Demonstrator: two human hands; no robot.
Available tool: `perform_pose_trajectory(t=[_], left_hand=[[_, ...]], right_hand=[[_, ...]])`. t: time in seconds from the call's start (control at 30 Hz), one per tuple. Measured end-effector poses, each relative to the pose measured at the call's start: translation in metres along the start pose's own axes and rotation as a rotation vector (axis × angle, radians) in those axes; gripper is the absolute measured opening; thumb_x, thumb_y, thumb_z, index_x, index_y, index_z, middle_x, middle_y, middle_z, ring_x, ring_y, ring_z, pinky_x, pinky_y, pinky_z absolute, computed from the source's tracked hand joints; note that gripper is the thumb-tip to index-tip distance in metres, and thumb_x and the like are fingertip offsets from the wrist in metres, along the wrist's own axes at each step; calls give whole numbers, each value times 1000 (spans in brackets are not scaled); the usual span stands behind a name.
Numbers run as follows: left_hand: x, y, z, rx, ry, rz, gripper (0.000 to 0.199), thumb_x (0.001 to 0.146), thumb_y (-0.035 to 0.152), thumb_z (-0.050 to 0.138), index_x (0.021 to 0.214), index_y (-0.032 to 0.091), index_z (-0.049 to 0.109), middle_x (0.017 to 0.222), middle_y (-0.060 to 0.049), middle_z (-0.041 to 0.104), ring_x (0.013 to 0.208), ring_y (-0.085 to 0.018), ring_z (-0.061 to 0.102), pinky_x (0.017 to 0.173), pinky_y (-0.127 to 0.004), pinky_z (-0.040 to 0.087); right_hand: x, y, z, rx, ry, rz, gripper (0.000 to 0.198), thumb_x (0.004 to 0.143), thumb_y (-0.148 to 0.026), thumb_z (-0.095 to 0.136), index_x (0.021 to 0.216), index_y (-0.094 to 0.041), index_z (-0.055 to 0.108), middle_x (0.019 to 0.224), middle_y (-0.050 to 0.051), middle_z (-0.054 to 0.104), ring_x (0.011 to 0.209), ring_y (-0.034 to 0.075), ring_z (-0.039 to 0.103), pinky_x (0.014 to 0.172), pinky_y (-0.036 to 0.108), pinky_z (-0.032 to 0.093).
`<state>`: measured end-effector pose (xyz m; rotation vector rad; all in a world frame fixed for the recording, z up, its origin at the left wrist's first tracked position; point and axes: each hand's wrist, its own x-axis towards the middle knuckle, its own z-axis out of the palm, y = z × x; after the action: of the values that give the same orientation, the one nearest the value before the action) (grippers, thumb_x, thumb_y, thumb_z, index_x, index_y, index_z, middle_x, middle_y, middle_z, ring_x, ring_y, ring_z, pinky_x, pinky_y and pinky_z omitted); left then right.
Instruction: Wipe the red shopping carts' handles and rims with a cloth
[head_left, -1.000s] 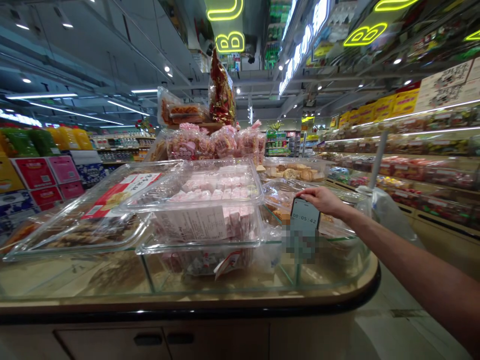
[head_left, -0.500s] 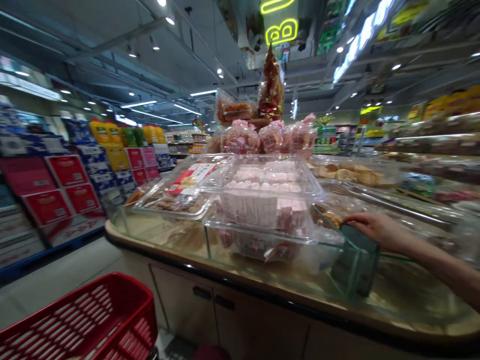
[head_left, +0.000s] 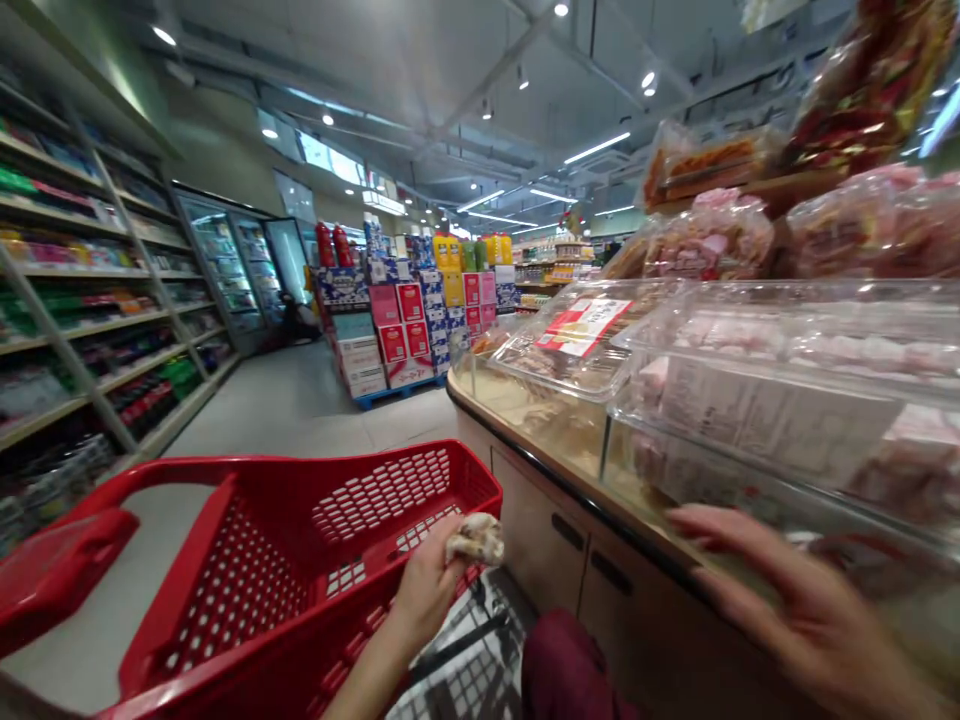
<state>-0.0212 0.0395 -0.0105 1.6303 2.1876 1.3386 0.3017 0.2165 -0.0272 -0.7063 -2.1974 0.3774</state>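
Note:
My left hand [head_left: 431,575] is closed around a small whitish lump with brown flecks [head_left: 476,538]; its kind is not clear. That hand hovers over the right side of the red shopping cart [head_left: 247,462]. At the right, my right hand [head_left: 780,590] is blurred, its thumb and fingers apart with nothing between them. It hangs just in front of the display counter's edge [head_left: 540,478], close to the clear plastic boxes of pale pink packets [head_left: 780,415]. Beside these lies a clear-lidded box with a red and white label [head_left: 585,326].
Wrapped bags of baked goods [head_left: 709,235] are piled above the boxes. Stacked cartons [head_left: 405,335] stand on a blue pallet beyond the counter. Shelves of bottles and packs [head_left: 82,300] line the left, with glass-door fridges [head_left: 240,255] farther back. My maroon-clad knee [head_left: 570,665] is below.
My view has swung left and down toward the cart. My right hand has left the upright panel at the counter's right. My left hand, with the whitish lump, has come into view.

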Motion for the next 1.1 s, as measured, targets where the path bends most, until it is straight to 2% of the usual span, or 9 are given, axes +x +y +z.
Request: perform_pose_trajectory(t=[0.13,0.27,0.37,0.47,0.57,0.67,0.8,0.97,1.1], left_hand=[[-19,21,5,107,-30,167,29,69,11,42,92,20,56,105,-7,58,102,-18,51,90,-33,42],[-44,0,-25,312,135,139,39,71,10,40,108,19,47,118,-10,51,111,-18,47,91,-34,42],[-58,-20,-63,597,210,-12,47,74,21,44,120,14,36,129,-15,41,119,-22,39,95,-39,37],[-65,-29,-91,916,113,-280,30,77,28,43,103,14,52,105,-14,59,102,-26,52,87,-42,39],[-65,-29,-95,1081,-76,-412,29,83,31,33,79,17,58,75,-8,64,76,-21,59,75,-36,40],[-65,-29,-88,1155,-79,-375,36,86,32,26,75,18,58,72,-6,64,72,-19,58,71,-33,38],[-67,-31,-84,1206,-66,-323,37,88,33,25,72,20,57,69,-4,62,69,-19,57,69,-32,36],[-65,-32,-84,1235,-67,-316,35,87,33,28,70,21,56,67,-2,61,68,-18,56,69,-31,35],[-59,-34,-82,1242,-76,-336,34,87,33,30,69,20,55,67,-2,62,68,-17,55,68,-30,35]], right_hand=[[55,-141,119,751,-434,-10,64,68,-35,60,128,-27,39,130,6,44,118,27,41,98,45,36],[60,-192,179,1088,-483,71,36,75,-24,48,111,-26,55,109,3,61,97,20,58,86,38,46],[79,-181,199,960,-375,-143,31,73,-15,47,97,-27,62,108,2,61,102,20,54,91,39,42],[98,-172,224,743,-251,-263,40,70,-7,43,100,-27,61,116,4,56,111,20,47,97,43,36],[93,-182,255,632,-323,-414,53,66,-2,41,110,-26,56,117,4,55,112,20,46,98,44,35],[81,-193,274,580,-362,-523,52,68,-2,42,114,-24,54,117,7,56,111,21,47,97,44,36],[94,-151,273,571,-352,-527,37,77,-8,44,104,-26,60,113,5,58,107,20,50,94,41,39],[127,-62,269,523,-238,-217,35,74,-12,46,102,-27,62,116,5,56,113,25,46,96,49,36],[109,-90,278,586,-235,-308,41,77,-10,43,109,-30,58,122,3,52,115,22,45,96,44,39]])
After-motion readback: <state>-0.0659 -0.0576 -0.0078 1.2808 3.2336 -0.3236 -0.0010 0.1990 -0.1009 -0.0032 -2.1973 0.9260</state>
